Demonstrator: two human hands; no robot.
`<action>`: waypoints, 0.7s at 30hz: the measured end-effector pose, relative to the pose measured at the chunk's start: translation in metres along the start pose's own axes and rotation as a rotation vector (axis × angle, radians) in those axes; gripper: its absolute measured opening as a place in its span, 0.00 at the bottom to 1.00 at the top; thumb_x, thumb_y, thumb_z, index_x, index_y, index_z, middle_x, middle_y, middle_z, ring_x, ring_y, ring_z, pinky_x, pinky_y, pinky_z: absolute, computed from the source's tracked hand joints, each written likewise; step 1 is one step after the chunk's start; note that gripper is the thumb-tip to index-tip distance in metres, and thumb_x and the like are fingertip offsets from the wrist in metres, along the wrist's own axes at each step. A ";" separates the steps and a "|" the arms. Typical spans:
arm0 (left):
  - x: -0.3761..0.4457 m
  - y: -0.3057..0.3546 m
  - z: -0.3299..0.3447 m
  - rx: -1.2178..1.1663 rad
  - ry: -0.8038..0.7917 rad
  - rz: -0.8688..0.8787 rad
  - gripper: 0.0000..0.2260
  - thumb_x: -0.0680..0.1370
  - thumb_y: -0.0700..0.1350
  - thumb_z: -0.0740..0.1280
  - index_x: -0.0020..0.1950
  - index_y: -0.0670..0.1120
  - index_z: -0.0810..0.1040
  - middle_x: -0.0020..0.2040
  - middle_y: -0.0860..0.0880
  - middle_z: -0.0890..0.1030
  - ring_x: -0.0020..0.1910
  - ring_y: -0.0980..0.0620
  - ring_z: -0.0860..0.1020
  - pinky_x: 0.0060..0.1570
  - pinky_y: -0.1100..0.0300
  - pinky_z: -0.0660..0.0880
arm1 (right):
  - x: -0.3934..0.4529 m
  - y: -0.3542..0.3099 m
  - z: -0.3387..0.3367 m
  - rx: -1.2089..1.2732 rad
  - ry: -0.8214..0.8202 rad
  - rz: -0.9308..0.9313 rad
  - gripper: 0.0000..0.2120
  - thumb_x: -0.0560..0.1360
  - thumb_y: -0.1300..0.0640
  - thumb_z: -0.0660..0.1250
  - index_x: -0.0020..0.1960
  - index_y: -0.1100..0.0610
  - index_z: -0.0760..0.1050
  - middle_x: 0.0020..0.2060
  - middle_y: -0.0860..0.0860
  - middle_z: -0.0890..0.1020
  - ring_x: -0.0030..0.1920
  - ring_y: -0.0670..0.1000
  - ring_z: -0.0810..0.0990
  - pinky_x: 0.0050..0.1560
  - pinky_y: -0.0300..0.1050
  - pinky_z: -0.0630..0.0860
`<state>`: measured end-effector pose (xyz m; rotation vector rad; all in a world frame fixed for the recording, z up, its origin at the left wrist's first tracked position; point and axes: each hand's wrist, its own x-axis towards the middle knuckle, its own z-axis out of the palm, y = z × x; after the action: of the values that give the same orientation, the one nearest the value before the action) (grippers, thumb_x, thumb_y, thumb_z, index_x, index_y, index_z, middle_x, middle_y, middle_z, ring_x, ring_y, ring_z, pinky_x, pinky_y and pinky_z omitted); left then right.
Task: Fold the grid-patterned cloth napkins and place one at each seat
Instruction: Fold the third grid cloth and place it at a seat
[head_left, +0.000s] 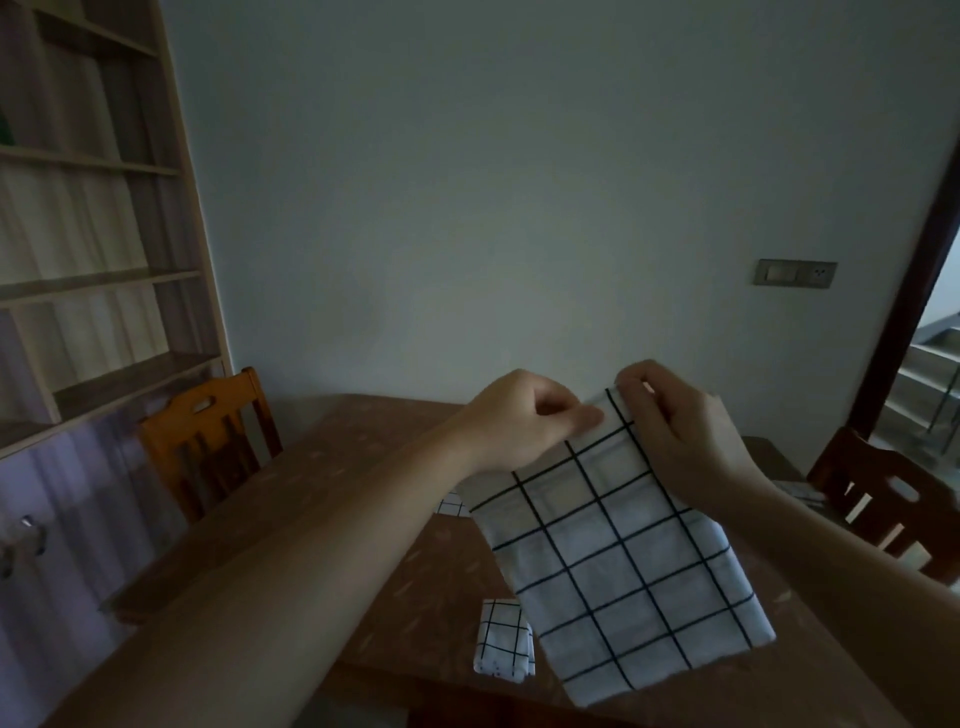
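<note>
A small folded white napkin with a black grid lies on the near part of the mottled brown table. Above it, the left hand and right hand pinch shut on the top edge of a larger white black-grid cloth napkin, which hangs in the air and partly hides another gridded piece. Farther off stand an orange wooden chair and a dark wooden chair.

No readable text, labels, brand names, numbers or signs are showing anywhere in this dim room.
</note>
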<state>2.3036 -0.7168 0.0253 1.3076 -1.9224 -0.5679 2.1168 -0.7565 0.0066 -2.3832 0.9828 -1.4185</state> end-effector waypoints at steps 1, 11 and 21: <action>0.001 0.001 0.002 0.003 0.047 0.023 0.14 0.78 0.56 0.67 0.38 0.49 0.82 0.30 0.52 0.76 0.30 0.56 0.73 0.36 0.62 0.69 | -0.001 0.002 0.000 0.009 0.016 0.017 0.09 0.80 0.51 0.60 0.43 0.50 0.74 0.22 0.51 0.72 0.23 0.46 0.67 0.25 0.42 0.64; 0.002 -0.019 -0.011 -0.032 0.315 0.135 0.17 0.77 0.50 0.70 0.28 0.50 0.76 0.24 0.55 0.66 0.27 0.56 0.65 0.30 0.62 0.62 | -0.022 0.019 -0.004 -0.055 0.082 -0.028 0.18 0.75 0.44 0.60 0.36 0.55 0.77 0.19 0.46 0.69 0.21 0.46 0.68 0.23 0.33 0.62; 0.002 -0.024 -0.028 -0.105 0.403 0.124 0.14 0.78 0.50 0.69 0.32 0.49 0.79 0.23 0.54 0.67 0.25 0.56 0.64 0.28 0.64 0.62 | -0.028 0.033 -0.006 -0.104 0.000 -0.113 0.20 0.78 0.44 0.63 0.34 0.56 0.76 0.21 0.48 0.70 0.23 0.49 0.68 0.25 0.35 0.64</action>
<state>2.3390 -0.7262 0.0272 1.1274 -1.6039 -0.3093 2.0881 -0.7626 -0.0260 -2.5501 0.9584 -1.4390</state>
